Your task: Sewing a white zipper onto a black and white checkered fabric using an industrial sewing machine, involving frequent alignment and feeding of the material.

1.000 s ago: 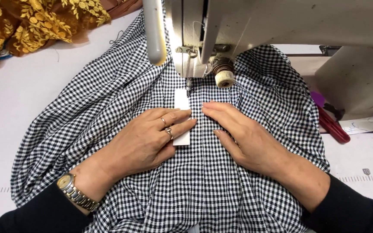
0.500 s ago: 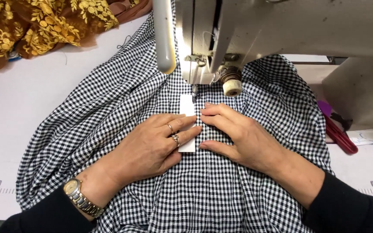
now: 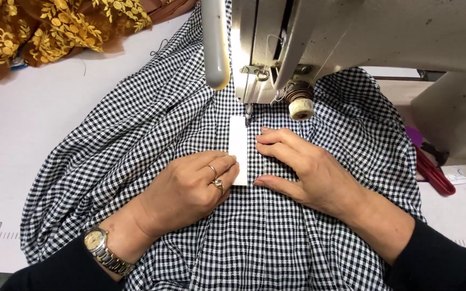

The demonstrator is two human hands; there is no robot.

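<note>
A black-and-white checked fabric (image 3: 136, 140) lies spread on the sewing table under a white sewing machine (image 3: 362, 37). A narrow white strip (image 3: 238, 145) lies on the fabric, its far end at the machine's needle (image 3: 248, 110). My left hand (image 3: 190, 188), with rings and a wristwatch, lies flat on the fabric and its fingertips press the near end of the strip. My right hand (image 3: 308, 167) rests flat on the fabric just right of the strip, fingers pointing left toward it.
A brown and gold lace cloth (image 3: 39, 32) is bunched at the back left. Red-handled scissors (image 3: 432, 170) lie at the right beside the machine's base. The white table (image 3: 33, 134) has ruler marks near its front edge.
Both hands and the strip have shifted a little away from me toward the needle. The right hand's fingers have closed in on the strip's right edge.
</note>
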